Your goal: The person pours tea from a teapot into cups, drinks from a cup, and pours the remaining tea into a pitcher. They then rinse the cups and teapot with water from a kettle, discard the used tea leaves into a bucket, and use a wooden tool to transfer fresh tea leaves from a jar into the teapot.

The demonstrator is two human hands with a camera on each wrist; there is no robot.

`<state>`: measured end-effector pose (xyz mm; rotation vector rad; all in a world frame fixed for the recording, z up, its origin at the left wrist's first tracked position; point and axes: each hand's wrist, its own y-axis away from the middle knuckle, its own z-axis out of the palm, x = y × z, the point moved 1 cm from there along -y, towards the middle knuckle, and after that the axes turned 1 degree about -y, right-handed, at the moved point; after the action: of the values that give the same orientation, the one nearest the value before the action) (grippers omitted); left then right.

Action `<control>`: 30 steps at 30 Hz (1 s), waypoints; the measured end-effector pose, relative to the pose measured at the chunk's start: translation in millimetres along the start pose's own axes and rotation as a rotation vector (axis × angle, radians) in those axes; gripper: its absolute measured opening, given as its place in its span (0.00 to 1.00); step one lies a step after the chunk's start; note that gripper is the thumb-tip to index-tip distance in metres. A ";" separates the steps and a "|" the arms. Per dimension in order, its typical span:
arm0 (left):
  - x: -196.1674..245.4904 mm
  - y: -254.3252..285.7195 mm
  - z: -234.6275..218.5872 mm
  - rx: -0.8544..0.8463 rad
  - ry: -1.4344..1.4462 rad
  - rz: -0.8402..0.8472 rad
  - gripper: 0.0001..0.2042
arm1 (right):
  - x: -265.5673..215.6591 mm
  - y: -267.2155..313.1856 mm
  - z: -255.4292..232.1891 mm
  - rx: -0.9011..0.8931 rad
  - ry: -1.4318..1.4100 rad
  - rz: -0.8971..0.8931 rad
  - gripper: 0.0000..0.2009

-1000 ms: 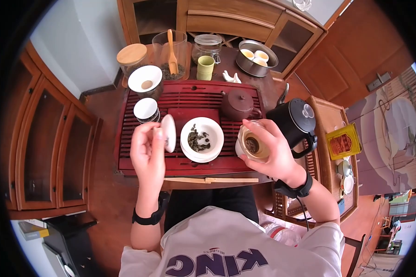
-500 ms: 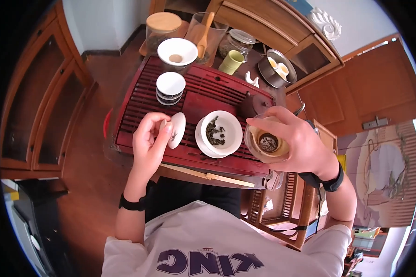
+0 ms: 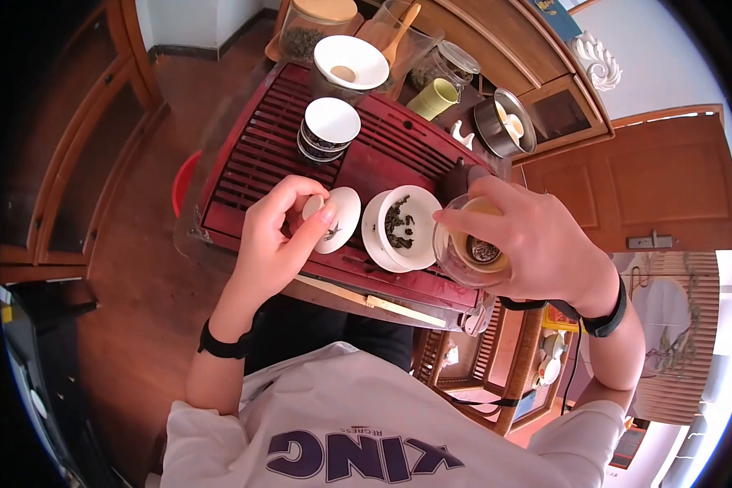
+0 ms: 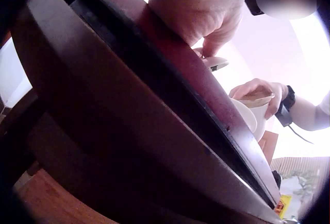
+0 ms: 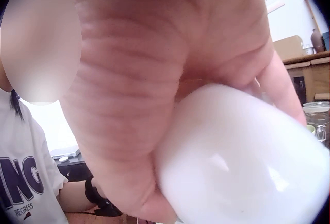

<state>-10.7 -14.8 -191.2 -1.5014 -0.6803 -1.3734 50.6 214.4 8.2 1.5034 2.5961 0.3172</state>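
In the head view my left hand point(image 3: 276, 236) pinches the knob of a white lid point(image 3: 346, 218), tilted on edge above the red slatted tray point(image 3: 256, 175). Beside it a white bowl point(image 3: 423, 236) holds dark leaves point(image 3: 398, 228). My right hand point(image 3: 549, 244) grips a round vessel point(image 3: 455, 259) by its rim, right of the bowl; its inside looks amber, with dark bits. The right wrist view shows a smooth white surface point(image 5: 247, 157) under the right hand point(image 5: 124, 74). The left wrist view has the left hand point(image 4: 201, 7) over the tray's edge.
Stacked cups point(image 3: 331, 122) and a strainer on a jar point(image 3: 350, 61) stand towards the tray's far left. A dark teapot point(image 3: 461, 176) is partly hidden behind my right hand. Wooden tongs point(image 3: 370, 301) lie along the near edge. A green cup point(image 3: 433, 98) and metal pot point(image 3: 500, 134) stand behind.
The head view has turned and shifted, moving the tray's contents across the picture. The lid's underside has turned away from view, and the right hand's vessel appears closer to the bowl.
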 end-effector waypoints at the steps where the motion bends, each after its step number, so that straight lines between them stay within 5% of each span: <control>1: 0.4 -0.2 0.8 0.026 0.021 -0.005 0.04 | -0.2 -1.6 -0.5 0.002 0.004 -0.007 0.29; 23: 0.7 -0.3 0.7 0.030 -0.011 0.052 0.06 | -5.8 -3.6 -10.6 -0.139 0.062 0.012 0.27; 26: 2.2 0.4 -2.3 -0.001 -0.015 -0.008 0.06 | -13.2 -8.6 -9.6 -0.223 0.102 0.032 0.34; 30: -2.9 0.1 -0.2 -0.019 -0.004 0.016 0.06 | -15.8 -18.5 -4.2 -0.172 0.155 -0.011 0.28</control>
<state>-11.4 -14.5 -194.0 -1.5218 -0.6580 -1.3681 42.0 191.3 7.9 1.4587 2.6114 0.6631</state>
